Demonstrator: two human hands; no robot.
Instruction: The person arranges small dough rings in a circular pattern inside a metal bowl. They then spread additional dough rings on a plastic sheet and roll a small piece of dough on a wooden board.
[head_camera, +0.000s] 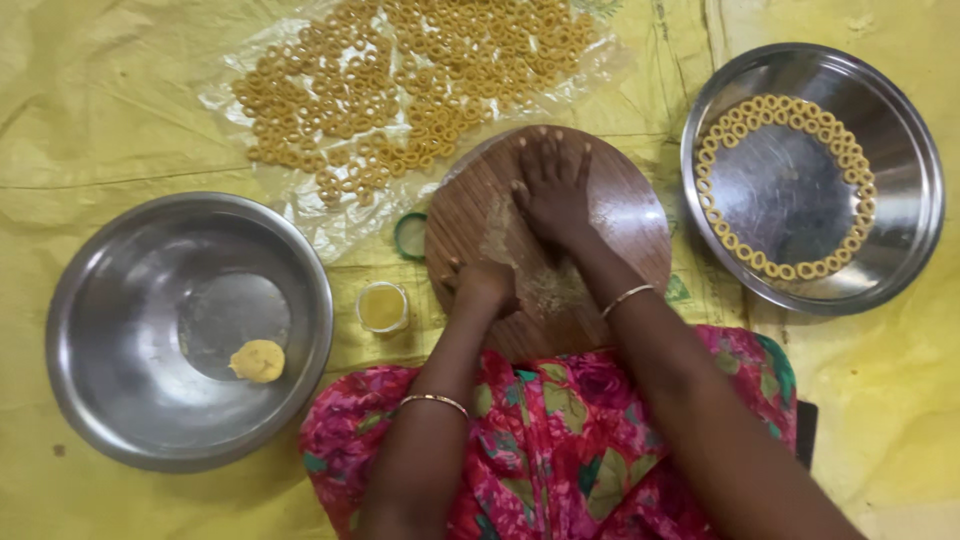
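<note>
The right hand lies flat on the round wooden board, fingers spread and palm down, pressing on something I cannot make out beneath it; a flat palm suits rolling dough thin against the wood. The left hand rests at the board's near left edge with its fingers curled in; whether it pinches a bit of dough or only steadies the board I cannot tell. A dusting of pale flour on the wood between the 2 hands would keep dough from sticking.

To the left, a large steel bowl holds 1 small lump of yellow dough, within reach of the left hand. Just beside the board stand a small open jar of yellowish liquid and its green lid. To the right, a steel plate carries dough rings laid in a neat circle along its flat base, each kept apart so they hold shape. Beyond the board, many more rings spread on a clear plastic sheet over the yellow floor cover.
</note>
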